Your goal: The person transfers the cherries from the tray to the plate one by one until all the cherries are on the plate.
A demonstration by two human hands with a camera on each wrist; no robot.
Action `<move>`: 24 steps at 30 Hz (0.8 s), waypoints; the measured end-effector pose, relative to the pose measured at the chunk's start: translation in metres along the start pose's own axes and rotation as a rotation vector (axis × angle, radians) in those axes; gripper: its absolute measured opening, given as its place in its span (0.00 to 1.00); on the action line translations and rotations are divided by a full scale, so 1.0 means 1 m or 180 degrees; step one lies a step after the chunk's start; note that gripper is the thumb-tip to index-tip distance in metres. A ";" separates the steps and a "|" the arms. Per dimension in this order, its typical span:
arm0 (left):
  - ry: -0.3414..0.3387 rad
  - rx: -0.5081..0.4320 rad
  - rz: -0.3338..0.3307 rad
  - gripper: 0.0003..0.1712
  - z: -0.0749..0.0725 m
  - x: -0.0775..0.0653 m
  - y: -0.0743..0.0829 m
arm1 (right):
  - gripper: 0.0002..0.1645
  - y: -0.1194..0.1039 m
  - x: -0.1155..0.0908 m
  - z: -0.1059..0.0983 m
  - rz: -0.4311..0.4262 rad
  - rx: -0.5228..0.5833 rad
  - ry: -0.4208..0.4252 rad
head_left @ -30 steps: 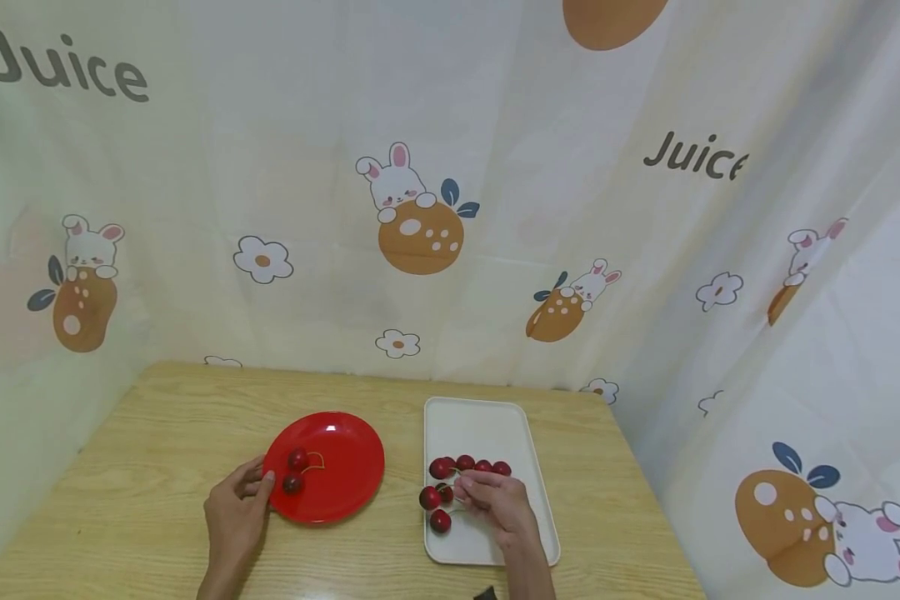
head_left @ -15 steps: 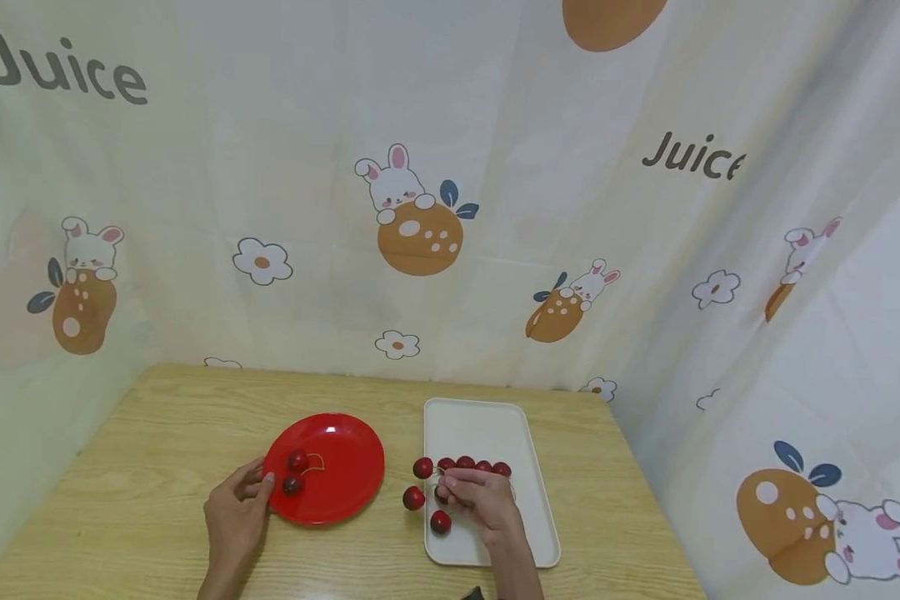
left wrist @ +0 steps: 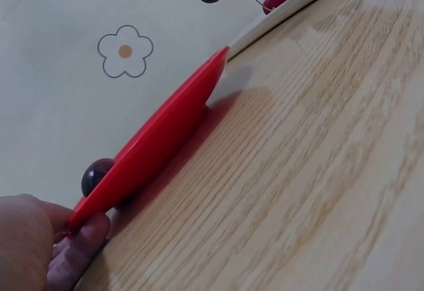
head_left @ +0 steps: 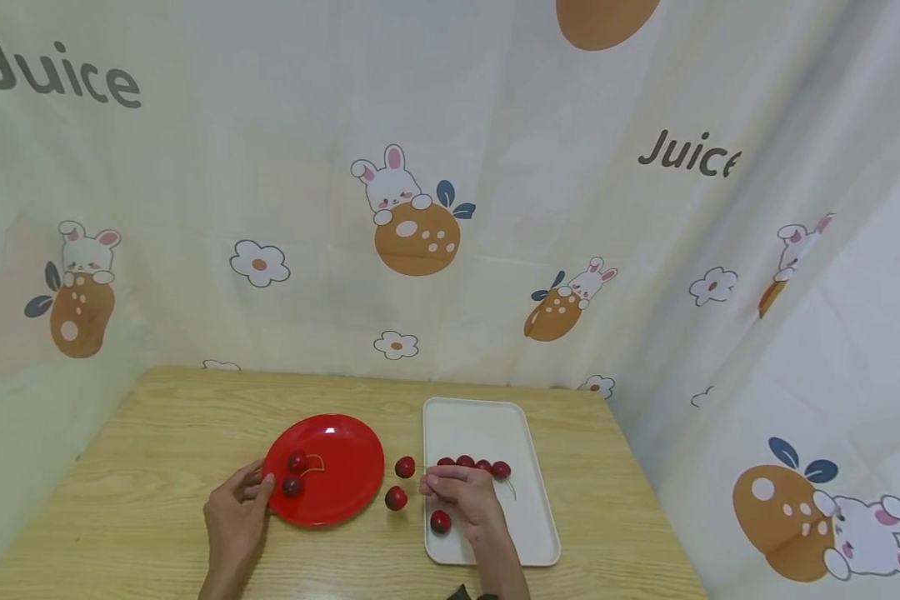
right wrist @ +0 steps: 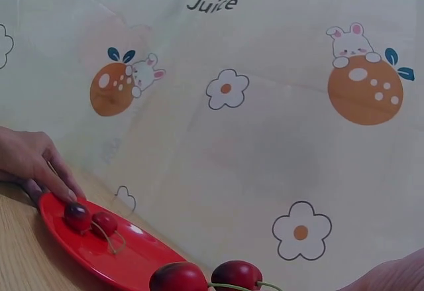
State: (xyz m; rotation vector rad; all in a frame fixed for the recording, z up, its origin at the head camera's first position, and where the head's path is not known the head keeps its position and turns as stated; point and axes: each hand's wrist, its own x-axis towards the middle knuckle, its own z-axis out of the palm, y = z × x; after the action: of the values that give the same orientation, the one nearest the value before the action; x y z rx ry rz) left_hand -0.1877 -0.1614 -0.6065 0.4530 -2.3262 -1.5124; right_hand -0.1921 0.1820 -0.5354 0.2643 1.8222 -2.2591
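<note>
My left hand (head_left: 236,512) grips the near-left rim of a red plate (head_left: 345,475), thumb on top and fingers below in the left wrist view. Two cherries (head_left: 297,461) with joined stems lie on the plate's left side. My right hand (head_left: 465,496) pinches the stems of a pair of cherries (head_left: 396,498), which hang in the air between the plate and a white tray (head_left: 472,425). Up close in the right wrist view, the held cherries (right wrist: 179,276) show green stems. Several cherries (head_left: 483,467) lie across the tray's middle, partly hidden by my right hand; another cherry (head_left: 440,522) lies nearer me.
Plate and tray stand apart on a wooden table (head_left: 195,417), the tray to the right. A printed curtain (head_left: 307,167) hangs behind the table and along both sides.
My right hand has moved left, carrying the pair of cherries off the tray toward the plate. The left hand stays on the plate's rim.
</note>
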 end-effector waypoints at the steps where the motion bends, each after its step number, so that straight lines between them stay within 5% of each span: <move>1: 0.0003 -0.0004 -0.0004 0.21 0.000 0.000 0.000 | 0.19 0.001 0.001 0.002 0.0010 0.0000 -0.0006; 24: 0.0005 -0.0083 0.0058 0.19 0.001 0.003 -0.003 | 0.21 0.017 0.014 0.047 0.0055 0.0032 0.0004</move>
State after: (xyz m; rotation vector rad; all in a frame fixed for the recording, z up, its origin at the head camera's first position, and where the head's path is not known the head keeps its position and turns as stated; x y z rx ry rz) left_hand -0.1900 -0.1630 -0.6089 0.4251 -2.3003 -1.5316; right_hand -0.2008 0.1315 -0.5453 0.2820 1.8025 -2.2578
